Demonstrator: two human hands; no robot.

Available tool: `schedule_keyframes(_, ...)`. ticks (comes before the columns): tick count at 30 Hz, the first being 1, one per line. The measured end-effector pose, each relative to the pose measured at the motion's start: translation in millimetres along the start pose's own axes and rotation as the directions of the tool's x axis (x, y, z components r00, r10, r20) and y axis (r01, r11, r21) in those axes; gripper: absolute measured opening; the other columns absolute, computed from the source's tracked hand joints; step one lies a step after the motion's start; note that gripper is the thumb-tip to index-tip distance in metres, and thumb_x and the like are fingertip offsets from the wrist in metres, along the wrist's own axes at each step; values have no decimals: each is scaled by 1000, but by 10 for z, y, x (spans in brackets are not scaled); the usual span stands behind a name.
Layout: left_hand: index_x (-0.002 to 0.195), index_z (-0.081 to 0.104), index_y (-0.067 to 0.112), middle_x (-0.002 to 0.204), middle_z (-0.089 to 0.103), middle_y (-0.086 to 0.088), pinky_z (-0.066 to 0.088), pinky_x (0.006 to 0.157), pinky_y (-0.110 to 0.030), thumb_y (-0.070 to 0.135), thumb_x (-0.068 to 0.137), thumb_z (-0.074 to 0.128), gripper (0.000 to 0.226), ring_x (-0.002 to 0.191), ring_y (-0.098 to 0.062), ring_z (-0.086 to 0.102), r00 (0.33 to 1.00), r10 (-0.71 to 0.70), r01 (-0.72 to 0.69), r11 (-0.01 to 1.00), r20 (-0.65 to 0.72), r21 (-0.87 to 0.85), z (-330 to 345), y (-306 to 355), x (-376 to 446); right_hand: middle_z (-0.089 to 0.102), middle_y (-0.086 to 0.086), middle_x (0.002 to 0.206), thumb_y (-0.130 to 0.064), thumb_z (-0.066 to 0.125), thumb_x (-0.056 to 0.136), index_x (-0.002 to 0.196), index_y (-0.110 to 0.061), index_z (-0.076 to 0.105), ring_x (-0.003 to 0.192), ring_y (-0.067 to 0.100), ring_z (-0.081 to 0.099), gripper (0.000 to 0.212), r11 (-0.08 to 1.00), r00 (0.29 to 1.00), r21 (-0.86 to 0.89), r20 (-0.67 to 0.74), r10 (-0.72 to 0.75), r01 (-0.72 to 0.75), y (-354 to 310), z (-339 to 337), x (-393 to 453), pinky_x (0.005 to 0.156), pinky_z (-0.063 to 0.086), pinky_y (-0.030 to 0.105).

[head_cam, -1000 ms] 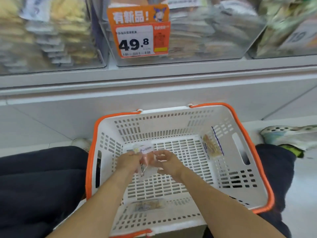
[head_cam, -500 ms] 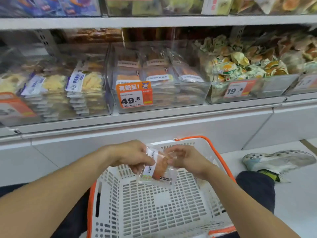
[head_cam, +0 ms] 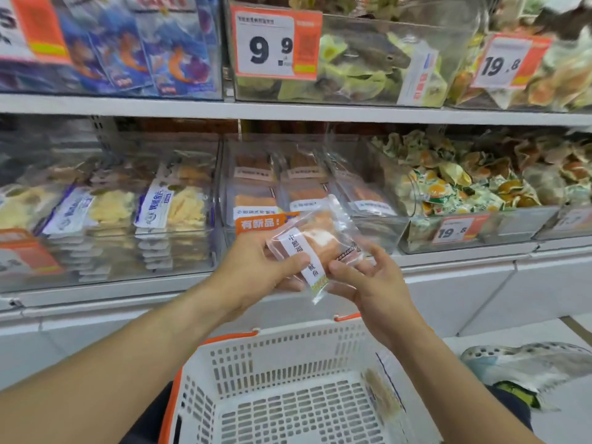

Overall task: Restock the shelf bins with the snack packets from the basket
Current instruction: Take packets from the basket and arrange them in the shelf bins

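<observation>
Now, snack packet [head_cam: 315,243]: held up by both hands, just in front of the clear shelf bin [head_cam: 378,219].
Left hand [head_cam: 256,267]: thumb pinches the packet's white label.
Right hand [head_cam: 365,277]: fingers pinch the packet's lower corner.
Basket [head_cam: 288,357]: below the hands, one more packet [head_cam: 382,389] by its right wall.

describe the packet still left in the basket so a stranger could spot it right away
Start at the white basket with the orange rim at the bottom of the view, below both hands. Leaning against its inner right wall is one clear snack packet with tan contents. It is the only packet visible there; the other packet is held up by the shelf.
</observation>
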State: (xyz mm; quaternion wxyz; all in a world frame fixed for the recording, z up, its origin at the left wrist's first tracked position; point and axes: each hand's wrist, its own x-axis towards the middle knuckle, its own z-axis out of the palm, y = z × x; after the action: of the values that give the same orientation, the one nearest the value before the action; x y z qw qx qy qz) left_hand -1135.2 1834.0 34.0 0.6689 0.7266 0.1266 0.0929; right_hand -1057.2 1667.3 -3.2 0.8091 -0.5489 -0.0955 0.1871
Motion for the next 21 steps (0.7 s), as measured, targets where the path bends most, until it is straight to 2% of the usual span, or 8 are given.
schedule_keyframes(2,101,71,10,87,77,-5,62,67,-34,3,87,71,15,77,-20,74,987,134,-134,991,-92,5,11,43,43,72,21,107,12,69,83,136,-13,43,86,29,72,65,997,996,2,-32,-81,81,-110,124,99,68,58,37)
schedule_keyframes(4,100,67,19,88,74,5,58,70,-31,20,85,77,18,78,-11,70,926,318,-258,927,-206,272,-30,78,119,72,20,107,11,69,84,136,-19,42,87,25,73,66,987,985,-39,-71,-157,154,-230,248,202,70,59,35)
schedule_keyframes(6,110,59,24,105,63,9,52,82,-28,32,83,76,32,94,-8,61,839,462,-263,806,-286,530,-124,122,196,72,17,106,9,70,85,135,-23,43,90,23,74,65,972,972,-106,-81,-219,210,-344,355,337,72,59,34)
schedule_keyframes(9,132,47,17,128,46,-3,35,103,-34,26,84,73,55,121,-20,41,746,588,-171,621,-311,765,-331,167,267,73,14,101,6,71,85,129,-24,46,90,23,73,59,934,955,-247,-83,-285,257,-504,494,628,71,60,36)
schedule_keyframes(11,142,39,12,140,40,-7,28,111,-37,27,84,74,69,132,-24,33,781,548,-79,562,-300,823,-476,117,301,75,9,92,3,72,85,127,-24,47,79,17,73,55,903,954,-348,-69,-291,251,-592,595,856,65,57,32)
schedule_keyframes(16,156,14,16,163,15,-3,21,121,-38,37,90,68,87,150,-20,15,904,347,-15,611,-250,792,-619,-48,330,74,5,80,-7,79,82,132,-3,55,65,12,71,55,757,989,-642,15,-144,120,-624,911,1296,64,59,25)
schedule_keyframes(18,156,12,20,164,12,-2,24,120,-38,34,91,68,87,150,-21,17,908,337,-27,641,-250,767,-608,-60,333,76,7,87,-18,83,80,128,-3,61,75,17,73,54,576,992,-808,84,-98,125,-595,1002,1358,78,60,33)
schedule_keyframes(21,156,14,26,164,7,-1,29,116,-38,32,92,67,83,149,-23,21,907,328,-15,649,-263,760,-586,-52,333,70,2,116,-35,82,80,130,-13,65,103,15,66,57,119,952,-947,288,-99,299,-619,1095,1303,87,48,22)
